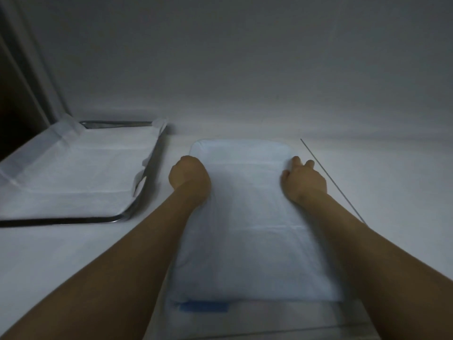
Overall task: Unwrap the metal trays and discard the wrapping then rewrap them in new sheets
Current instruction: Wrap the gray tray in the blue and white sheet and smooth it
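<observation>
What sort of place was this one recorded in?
Probably a clinical sterile-supply packing bench: a wrapped tray sealed with blue tape lies on a white worktop, beside a metal tray lined with a white sheet.

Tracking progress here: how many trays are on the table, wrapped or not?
2. A wrapped tray in the middle; a metal tray at left, rim showing, white sheet over it. More may lie outside view.
</observation>
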